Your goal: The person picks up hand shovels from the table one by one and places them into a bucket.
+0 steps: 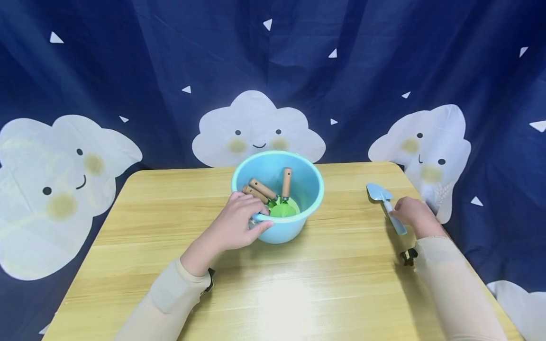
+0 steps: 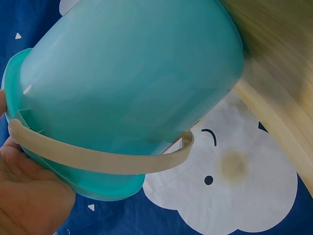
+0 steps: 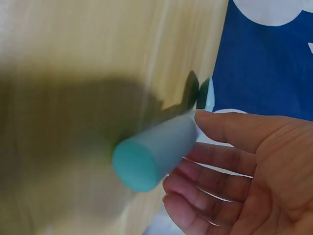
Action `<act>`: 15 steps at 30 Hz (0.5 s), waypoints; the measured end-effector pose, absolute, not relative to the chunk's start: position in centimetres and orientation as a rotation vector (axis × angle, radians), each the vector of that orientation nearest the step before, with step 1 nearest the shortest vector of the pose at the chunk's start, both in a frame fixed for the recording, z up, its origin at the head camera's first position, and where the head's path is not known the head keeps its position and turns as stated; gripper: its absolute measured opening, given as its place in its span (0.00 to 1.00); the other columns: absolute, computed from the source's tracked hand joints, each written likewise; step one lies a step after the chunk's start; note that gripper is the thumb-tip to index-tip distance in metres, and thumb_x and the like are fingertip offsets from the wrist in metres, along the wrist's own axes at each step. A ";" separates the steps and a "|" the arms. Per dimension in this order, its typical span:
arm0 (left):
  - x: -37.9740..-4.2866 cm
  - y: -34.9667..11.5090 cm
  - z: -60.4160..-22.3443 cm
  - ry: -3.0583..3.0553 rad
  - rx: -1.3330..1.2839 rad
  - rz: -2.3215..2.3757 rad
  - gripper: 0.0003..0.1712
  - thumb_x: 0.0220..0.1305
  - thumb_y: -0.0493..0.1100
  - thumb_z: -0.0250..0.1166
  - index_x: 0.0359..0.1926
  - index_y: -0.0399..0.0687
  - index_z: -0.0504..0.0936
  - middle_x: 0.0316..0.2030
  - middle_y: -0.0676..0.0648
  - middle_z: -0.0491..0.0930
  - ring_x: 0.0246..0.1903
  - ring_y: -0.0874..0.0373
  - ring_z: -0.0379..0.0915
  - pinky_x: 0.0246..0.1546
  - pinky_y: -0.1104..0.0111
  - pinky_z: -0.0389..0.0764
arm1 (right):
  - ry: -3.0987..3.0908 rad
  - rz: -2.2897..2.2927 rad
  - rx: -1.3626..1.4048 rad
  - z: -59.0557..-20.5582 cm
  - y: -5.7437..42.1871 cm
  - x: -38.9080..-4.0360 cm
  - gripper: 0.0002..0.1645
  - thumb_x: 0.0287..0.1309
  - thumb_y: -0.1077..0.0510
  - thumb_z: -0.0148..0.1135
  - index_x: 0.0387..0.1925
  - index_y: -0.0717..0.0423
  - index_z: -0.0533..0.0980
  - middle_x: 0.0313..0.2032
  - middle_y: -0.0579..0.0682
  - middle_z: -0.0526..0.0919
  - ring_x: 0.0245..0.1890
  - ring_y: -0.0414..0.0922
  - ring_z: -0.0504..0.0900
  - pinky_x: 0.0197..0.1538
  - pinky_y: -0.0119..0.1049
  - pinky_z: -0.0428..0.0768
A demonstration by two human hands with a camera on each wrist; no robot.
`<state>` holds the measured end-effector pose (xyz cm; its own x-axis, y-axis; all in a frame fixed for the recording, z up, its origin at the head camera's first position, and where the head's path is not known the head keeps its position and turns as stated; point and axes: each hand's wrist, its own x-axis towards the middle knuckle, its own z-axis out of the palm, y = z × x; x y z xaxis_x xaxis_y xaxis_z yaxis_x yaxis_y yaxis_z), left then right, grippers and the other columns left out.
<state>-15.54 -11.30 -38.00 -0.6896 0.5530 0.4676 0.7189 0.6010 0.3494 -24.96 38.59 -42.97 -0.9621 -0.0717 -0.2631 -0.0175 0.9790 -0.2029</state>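
A light-blue bucket [image 1: 285,231] stands on the table, and my left hand [image 1: 234,222] grips its near left rim, thumb outside and fingers over the edge. Its beige carrying handle [image 2: 98,160] hangs along the outer wall in the left wrist view. Inside lie several small garden tools with wooden handles [image 1: 287,182]; green metal [image 1: 283,210] shows at the bottom, partly hidden by the rim. At the right, my right hand [image 1: 414,214] pinches the handle of a light-blue hand trowel [image 1: 378,192] between thumb and fingers. The trowel's blade points away from me; its rounded handle end [image 3: 137,166] faces the right wrist camera.
The wooden table [image 1: 332,284] has its right edge close beside the right hand. Behind it hangs a dark-blue curtain [image 1: 162,42] with white clouds and triangles. The bucket stands near the table's far edge.
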 end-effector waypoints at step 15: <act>-15.6 -11.3 -38.2 -2.511 -1.029 -0.748 0.12 0.63 0.54 0.68 0.33 0.52 0.81 0.32 0.56 0.80 0.38 0.58 0.73 0.51 0.57 0.64 | 2.760 -0.428 0.072 -44.6 38.0 -24.1 0.17 0.61 0.52 0.65 0.33 0.65 0.74 0.28 0.57 0.80 0.29 0.53 0.78 0.36 0.49 0.77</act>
<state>-15.55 -11.30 -38.17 -0.6869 0.5499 0.4752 0.7203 0.6021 0.3444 -24.11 37.96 -44.59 -0.9387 -0.0027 -0.3446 0.1017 0.9532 -0.2847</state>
